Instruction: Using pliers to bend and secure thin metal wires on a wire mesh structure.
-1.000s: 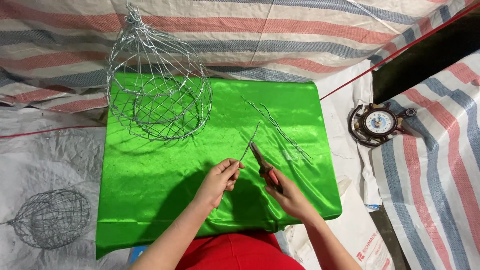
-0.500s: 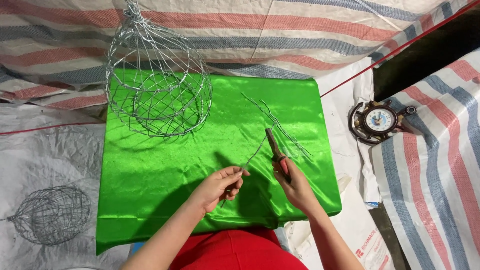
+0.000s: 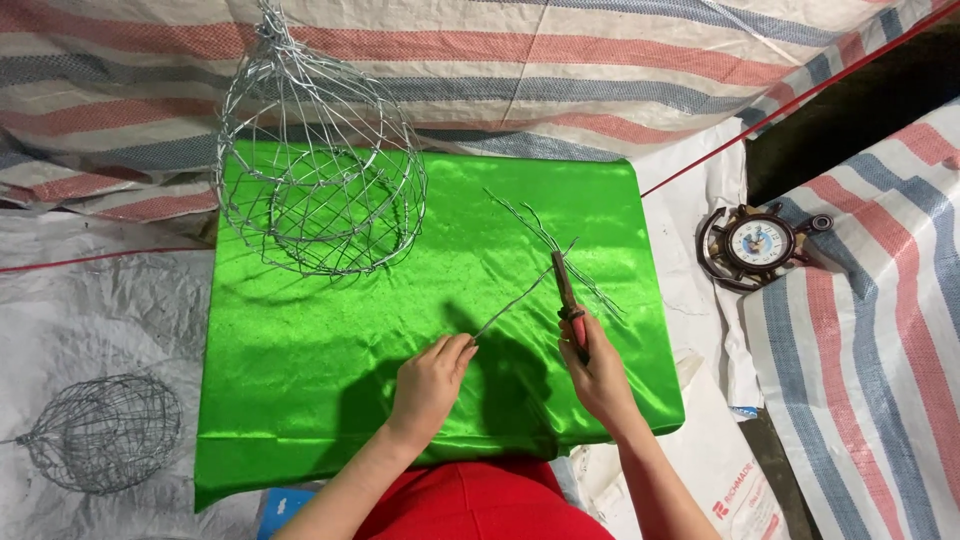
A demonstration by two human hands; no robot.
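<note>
While the left hand (image 3: 430, 385) pinches the near end of a thin wire (image 3: 520, 297) between fingertips, the right hand (image 3: 600, 375) is clenched around the red handles of pliers (image 3: 566, 300), whose dark nose points away from the person and meets the wire near its far end. That wire runs slantwise above the green cloth (image 3: 300, 380) covering the counter, just left of a loose bundle of wires (image 3: 560, 250) lying on the cloth. At the cloth's far left corner stands a tall wire cage (image 3: 320, 170), rounded below and drawn to a point on top. Well off to the left, on grey sheeting, lies a smaller, darker wire ball (image 3: 100, 432). To the right, on white sheeting, rests a round clock (image 3: 757, 243) in a dark wheel-shaped frame. Striped tarp (image 3: 600, 70) in red, white and blue hangs behind and drapes the right side. Near the right forearm lies a white sack (image 3: 720, 470) with red print on it; a blue-edged package (image 3: 285, 503) peeks out under the cloth's near edge.
</note>
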